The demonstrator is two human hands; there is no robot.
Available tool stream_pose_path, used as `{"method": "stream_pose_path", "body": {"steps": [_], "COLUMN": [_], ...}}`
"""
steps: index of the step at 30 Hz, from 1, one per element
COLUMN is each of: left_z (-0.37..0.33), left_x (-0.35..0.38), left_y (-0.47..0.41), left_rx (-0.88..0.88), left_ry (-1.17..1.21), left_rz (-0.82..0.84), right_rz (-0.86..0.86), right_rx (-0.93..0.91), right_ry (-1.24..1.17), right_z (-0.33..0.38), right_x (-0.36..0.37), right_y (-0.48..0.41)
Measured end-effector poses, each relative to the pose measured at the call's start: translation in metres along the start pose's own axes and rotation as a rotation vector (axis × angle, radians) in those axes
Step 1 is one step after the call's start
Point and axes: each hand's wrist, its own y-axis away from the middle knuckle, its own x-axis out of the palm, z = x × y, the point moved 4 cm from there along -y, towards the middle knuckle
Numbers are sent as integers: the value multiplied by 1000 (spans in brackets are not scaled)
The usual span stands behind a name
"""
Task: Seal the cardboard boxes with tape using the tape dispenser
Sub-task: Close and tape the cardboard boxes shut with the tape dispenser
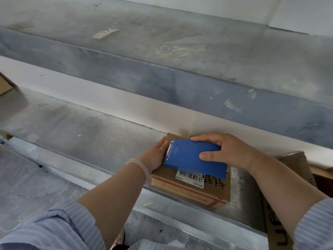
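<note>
A small brown cardboard box [212,193] lies on the lower metal shelf, with a barcode label and handwritten black marks on its top. A blue tape dispenser [187,157] lies flat on the box top, its toothed blade pointing left. My right hand [227,150] grips the dispenser, thumb on its upper face and fingers curled over its far edge. My left hand [155,155] rests against the box's left side with straight fingers, partly hidden behind the dispenser's blade end.
The box sits near the front edge of a grey metal shelf [81,134]; a second shelf [162,56] with tape scraps runs above. Another cardboard box [295,166] stands at the right, and a box corner [5,85] shows at far left.
</note>
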Motion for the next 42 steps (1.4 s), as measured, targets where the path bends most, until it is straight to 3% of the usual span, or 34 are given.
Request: {"method": "stream_pose_path", "body": {"steps": [6,24,34,39,42], "left_z": [-7,-8,-7,-3,-19], "left_x": [0,4,-14,-50,-49], "left_y": [1,6,8,12,17], "left_rx": [105,77,130,73,175], "left_ry": [-133,-141,-232,-353,-607], "left_rz": [-37,7,-68,-149,-298], "right_rz": [-17,-38,-68,-72,-81], "right_rx": [8,86,103,85,86], "right_ry": [43,116,93,105,130], "right_z": [-2,-20,-27,-22,-23], "right_x": [-4,-40,-37,-15,-14], "right_y": [4,48,61,40,35]}}
